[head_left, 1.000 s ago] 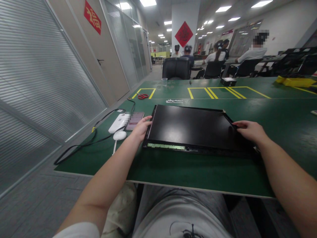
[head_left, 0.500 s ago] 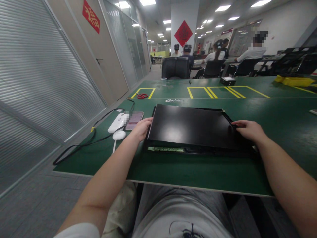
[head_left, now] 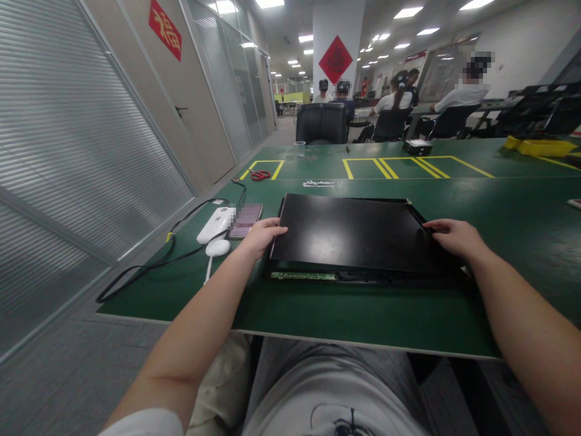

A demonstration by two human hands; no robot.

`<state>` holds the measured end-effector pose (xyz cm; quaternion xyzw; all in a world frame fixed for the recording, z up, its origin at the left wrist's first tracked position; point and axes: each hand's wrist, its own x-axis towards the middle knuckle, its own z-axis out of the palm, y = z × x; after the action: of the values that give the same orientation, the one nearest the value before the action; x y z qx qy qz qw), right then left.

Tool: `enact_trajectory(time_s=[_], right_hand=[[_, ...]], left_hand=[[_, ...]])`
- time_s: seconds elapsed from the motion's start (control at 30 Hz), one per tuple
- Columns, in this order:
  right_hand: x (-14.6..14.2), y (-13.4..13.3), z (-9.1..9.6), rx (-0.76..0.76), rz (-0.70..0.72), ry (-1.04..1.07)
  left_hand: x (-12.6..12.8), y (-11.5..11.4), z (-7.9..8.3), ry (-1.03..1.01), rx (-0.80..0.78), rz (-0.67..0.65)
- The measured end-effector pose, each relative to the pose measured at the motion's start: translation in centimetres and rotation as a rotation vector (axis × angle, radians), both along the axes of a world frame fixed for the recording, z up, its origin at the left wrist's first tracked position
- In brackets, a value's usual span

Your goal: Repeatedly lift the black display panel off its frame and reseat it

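Note:
A glossy black display panel [head_left: 349,233] lies slightly askew over a black frame [head_left: 408,278]. Along the near left edge a strip of green circuit board [head_left: 303,276] shows below the panel. My left hand [head_left: 262,237] grips the panel's left edge, its thumb on the top face and the other fingers partly hidden. At the right edge my right hand [head_left: 456,239] pinches the panel's side, with thumb and forefinger close together. What lies under the panel is hidden.
Left of the panel are a phone [head_left: 247,219], a white device [head_left: 215,225], a round white piece [head_left: 218,247] and a black cable [head_left: 136,269]. Farther back lie red-handled scissors [head_left: 260,175], small white pieces [head_left: 318,183] and a clear cup [head_left: 299,148]. Several people sit beyond the green table [head_left: 363,321].
My left thumb has come over onto the panel's top face. The panel's left side looks slightly lower, and more of the green strip shows. My right hand has hardly moved.

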<state>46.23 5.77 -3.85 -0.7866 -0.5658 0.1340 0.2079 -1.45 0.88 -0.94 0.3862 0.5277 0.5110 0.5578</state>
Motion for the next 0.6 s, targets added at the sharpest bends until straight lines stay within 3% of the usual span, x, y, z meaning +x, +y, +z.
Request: enact_trajectory(time_s=[0.3, 0.6], right_hand=[[0.63, 0.52, -0.66, 0.038, 0.027, 0.011], [0.50, 0.69, -0.58, 0.071, 0.007, -0.001]], left_hand=[[-0.30, 0.33, -0.33, 0.013, 0.108, -0.027], [0.36, -0.30, 0.61, 0.118, 0.413, 0.015]])
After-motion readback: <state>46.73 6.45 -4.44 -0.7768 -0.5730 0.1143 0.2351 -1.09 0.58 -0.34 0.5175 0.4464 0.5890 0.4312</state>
